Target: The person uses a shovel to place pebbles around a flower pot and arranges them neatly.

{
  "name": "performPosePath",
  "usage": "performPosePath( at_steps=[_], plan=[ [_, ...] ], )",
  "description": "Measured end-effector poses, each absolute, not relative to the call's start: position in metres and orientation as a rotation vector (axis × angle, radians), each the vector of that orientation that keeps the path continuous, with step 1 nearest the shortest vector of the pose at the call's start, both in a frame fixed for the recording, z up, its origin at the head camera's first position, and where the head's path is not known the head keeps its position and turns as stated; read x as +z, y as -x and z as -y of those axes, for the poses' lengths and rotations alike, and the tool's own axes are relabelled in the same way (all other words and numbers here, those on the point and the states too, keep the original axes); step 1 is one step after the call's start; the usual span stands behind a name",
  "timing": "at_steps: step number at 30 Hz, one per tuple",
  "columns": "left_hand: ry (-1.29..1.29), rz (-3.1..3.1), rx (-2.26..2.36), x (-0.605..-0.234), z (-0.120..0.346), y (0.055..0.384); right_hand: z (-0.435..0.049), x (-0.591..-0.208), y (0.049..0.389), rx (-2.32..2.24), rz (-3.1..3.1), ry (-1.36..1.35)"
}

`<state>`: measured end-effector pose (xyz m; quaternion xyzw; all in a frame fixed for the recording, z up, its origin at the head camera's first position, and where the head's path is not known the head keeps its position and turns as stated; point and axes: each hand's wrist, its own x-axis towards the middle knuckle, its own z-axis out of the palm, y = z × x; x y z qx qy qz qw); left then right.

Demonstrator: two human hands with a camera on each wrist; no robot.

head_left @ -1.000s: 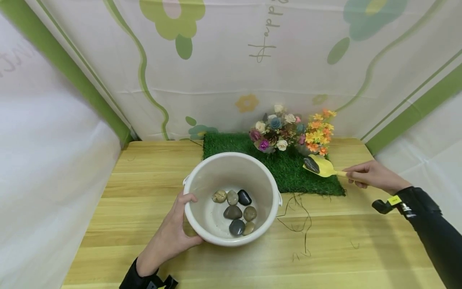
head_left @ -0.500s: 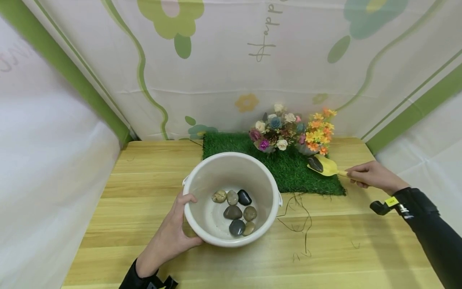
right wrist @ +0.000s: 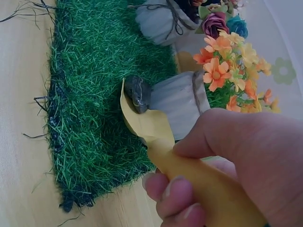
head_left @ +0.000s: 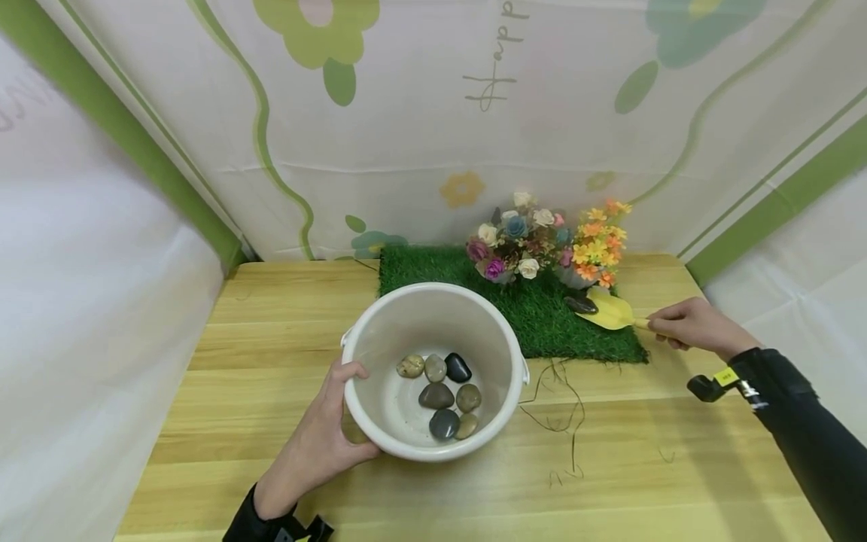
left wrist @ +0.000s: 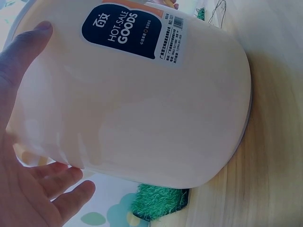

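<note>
My left hand [head_left: 325, 429] grips the left rim of a white plastic bucket [head_left: 500, 421], thumb on the outer wall and fingers at the rim. Inside lie several smooth stones [head_left: 436, 397], black, grey and tan. On the right, my right hand [head_left: 698, 327] holds the handle of a small yellow shovel [head_left: 611, 311], its blade tilted low over the artificial grass mat [head_left: 562, 339]. A dark stone [right wrist: 138, 93] lies at the blade's tip, partly past its edge, close beside the pot with orange flowers. The left wrist view shows the bucket's labelled side [left wrist: 156, 109].
Behind the shovel stand a pot of orange and yellow flowers [head_left: 599, 245] and one of mixed roses [head_left: 518, 241] on the mat. Loose dark strands [head_left: 565, 406] lie on the wooden table [head_left: 271, 376]. A printed curtain [head_left: 406, 150] hangs behind.
The shovel has shifted slightly right and the dark stone has slid off the middle of its blade to the tip. My left hand and the bucket have stayed in place.
</note>
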<state>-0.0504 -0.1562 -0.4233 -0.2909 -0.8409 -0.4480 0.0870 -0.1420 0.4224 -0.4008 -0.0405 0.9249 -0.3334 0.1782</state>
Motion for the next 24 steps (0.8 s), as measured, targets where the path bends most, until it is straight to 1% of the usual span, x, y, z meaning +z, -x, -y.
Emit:
performPosePath(
  at_steps=[11,24],
  plan=[
    [0.861,2.52,-1.341,-0.424,0.156,0.05,-0.43,-0.397,0.135,-0.89,-2.634,0.135],
    [0.848,2.542,-1.362,-0.422,0.156,0.05,-0.442,-0.378,0.117,-0.861,-2.664,0.157]
  ],
)
